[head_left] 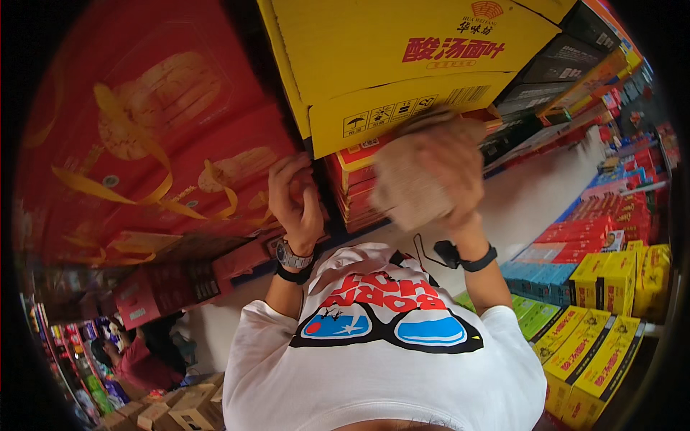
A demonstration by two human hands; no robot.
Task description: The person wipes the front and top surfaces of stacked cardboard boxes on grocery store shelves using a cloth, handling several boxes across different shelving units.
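Note:
My right hand grips a folded beige cloth, blurred by motion, against the lower edge of a large yellow carton. Below that carton are stacked red and yellow boxes, partly hidden by the cloth. My left hand, fingers curled and holding nothing that I can see, is beside the dark gap between the yellow carton and a large red box with gold ribbon print. Whether its fingertips touch the box I cannot tell. A metal wristwatch and a black band are on the left wrist, another black band on the right.
Dark cartons are stacked at the upper right. Rows of yellow boxes and red packages line the right side. At the lower left, a person in a red shirt is near shelves and open brown cartons.

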